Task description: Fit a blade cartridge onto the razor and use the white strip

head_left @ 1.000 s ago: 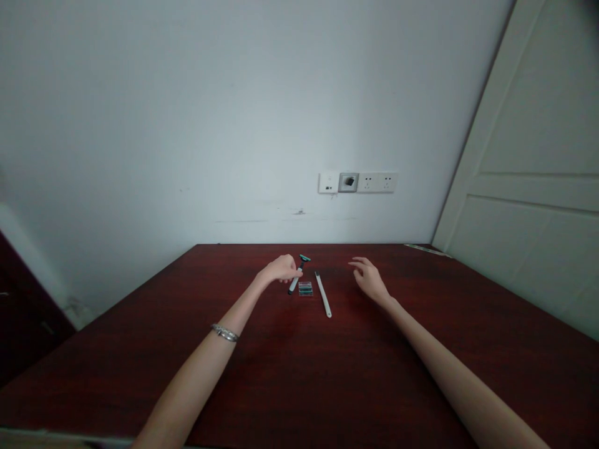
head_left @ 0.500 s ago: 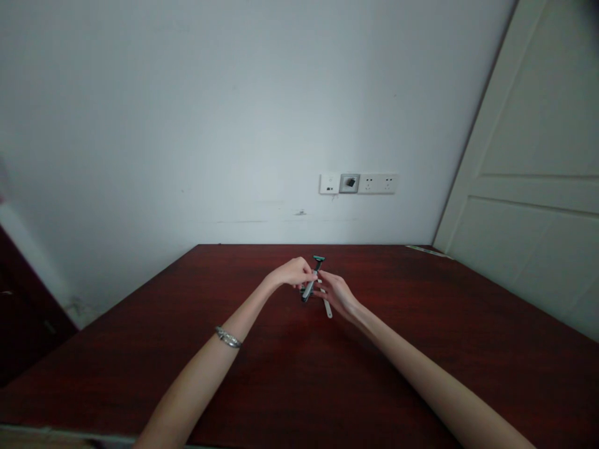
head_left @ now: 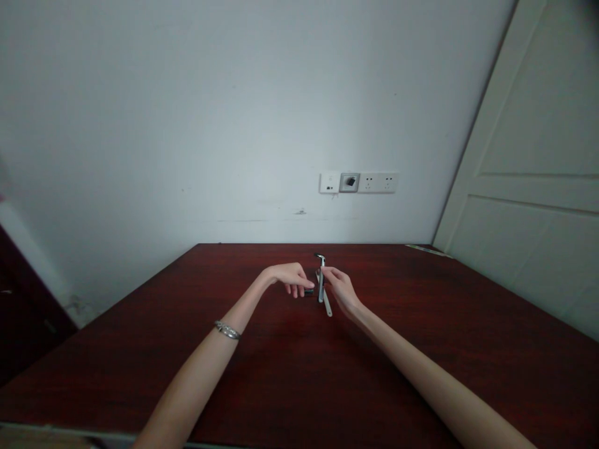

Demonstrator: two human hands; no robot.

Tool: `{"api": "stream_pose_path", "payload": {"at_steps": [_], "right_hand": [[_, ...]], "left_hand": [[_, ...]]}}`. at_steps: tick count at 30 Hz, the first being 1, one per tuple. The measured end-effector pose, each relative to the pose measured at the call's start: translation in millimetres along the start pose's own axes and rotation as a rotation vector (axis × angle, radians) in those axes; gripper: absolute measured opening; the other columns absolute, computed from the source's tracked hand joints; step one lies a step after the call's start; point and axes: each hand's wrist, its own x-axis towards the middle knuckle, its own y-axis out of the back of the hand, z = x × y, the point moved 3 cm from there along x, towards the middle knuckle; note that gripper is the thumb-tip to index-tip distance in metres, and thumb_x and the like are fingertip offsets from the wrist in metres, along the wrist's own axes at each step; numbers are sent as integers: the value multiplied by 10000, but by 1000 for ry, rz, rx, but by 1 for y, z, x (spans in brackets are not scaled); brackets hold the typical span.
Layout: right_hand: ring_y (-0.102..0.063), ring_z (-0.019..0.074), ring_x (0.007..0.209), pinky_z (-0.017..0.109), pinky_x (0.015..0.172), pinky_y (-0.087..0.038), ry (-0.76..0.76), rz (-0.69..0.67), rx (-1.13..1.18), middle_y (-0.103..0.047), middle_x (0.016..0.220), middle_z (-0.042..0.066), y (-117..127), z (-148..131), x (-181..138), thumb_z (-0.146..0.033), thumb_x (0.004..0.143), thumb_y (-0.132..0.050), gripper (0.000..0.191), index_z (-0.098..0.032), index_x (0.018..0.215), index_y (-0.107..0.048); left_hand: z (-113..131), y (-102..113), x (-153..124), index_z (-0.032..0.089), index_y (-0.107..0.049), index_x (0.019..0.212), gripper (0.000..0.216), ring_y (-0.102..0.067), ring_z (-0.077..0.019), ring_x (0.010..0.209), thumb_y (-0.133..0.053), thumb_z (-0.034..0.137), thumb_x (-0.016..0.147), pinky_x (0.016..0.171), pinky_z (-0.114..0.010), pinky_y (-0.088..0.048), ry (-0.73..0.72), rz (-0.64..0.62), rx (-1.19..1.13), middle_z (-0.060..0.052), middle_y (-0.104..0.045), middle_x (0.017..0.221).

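My right hand grips a razor, its handle upright between thumb and fingers and its head at the top. A pale, flat, narrow strip with a hole near its near end lies slanted on the table just behind and beside the razor. To the left, my left hand is bent down at the wrist, its fingers curled and thumb low. A small dark object shows at its thumb and fingertips, too small to name. The two hands are apart.
A dark red wooden table reaches back to a pale wall. Sockets and switches are set in the wall above it. A white panelled door stands at the right. A thin strip lies at the table's back right edge.
The razor has passed from my left hand to my right and turned from slanted to upright. My left hand has let go of it and dropped slightly, toward the small dark object.
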Motion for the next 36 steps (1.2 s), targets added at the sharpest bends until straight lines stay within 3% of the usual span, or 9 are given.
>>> {"api": "stream_pose_path", "payload": {"at_steps": [3,5,7,10,14,17,23,36], "right_hand": [[-594,145,683,250,586,-470,-100,-36,124,-642,785,32,-2,-2,-3,-431,662,-675,283,-179,760,-590],[-611,148,662,262,578,-481,-163,-70,196,-646,769,35,-5,-2,-7,-413,669,-680,277,-186,773,-561],[-615,143,636,261,577,-485,-187,-92,217,-633,704,21,-9,-1,-10,-400,687,-673,267,-188,776,-538],[-609,132,620,243,567,-485,-212,-102,217,-586,624,-11,-13,1,-13,-386,711,-658,247,-190,768,-520],[-536,96,503,225,508,-467,-277,-124,247,-503,560,-41,-20,3,-18,-384,751,-616,220,-181,781,-535],[-473,83,443,217,457,-436,-398,-152,253,-456,518,-46,-23,4,-23,-466,808,-515,303,-165,791,-549],[-423,70,405,195,406,-383,-519,-245,240,-409,489,-59,-33,7,-34,-534,824,-447,385,-171,705,-493],[-246,8,311,139,306,-155,-393,-100,115,-369,421,-77,-35,13,-38,-519,742,-554,397,-156,609,-462]], "left_hand": [[-15,8,3,100,-659,775,442,-619,-126,583,-604,530,689,551,-218,-446,52,64,-72,-106,-696,760],[-23,15,6,93,-658,813,470,-631,-140,634,-577,543,708,581,-230,-462,52,193,-170,-121,-695,811],[-27,19,8,90,-650,875,503,-641,-161,719,-537,560,736,621,-247,-478,-11,305,-300,-141,-685,900],[-26,18,12,93,-615,983,509,-633,-174,842,-473,545,797,712,-273,-489,-151,372,-539,-161,-645,1042],[-20,10,21,83,-560,1067,505,-616,-174,923,-321,491,888,818,-302,-474,-255,343,-892,-182,-580,1158],[-18,3,30,60,-526,1102,545,-609,-201,954,-253,487,900,844,-328,-469,-308,272,-1118,-204,-551,1190],[-16,-14,38,-15,-421,1200,636,-554,-268,1074,-200,493,888,863,-357,-465,-320,210,-1403,-264,-491,1231],[-3,-40,38,-43,-377,1254,630,-570,-296,1051,-222,441,882,859,-375,-475,-251,215,-1619,-274,-510,1197]]}}
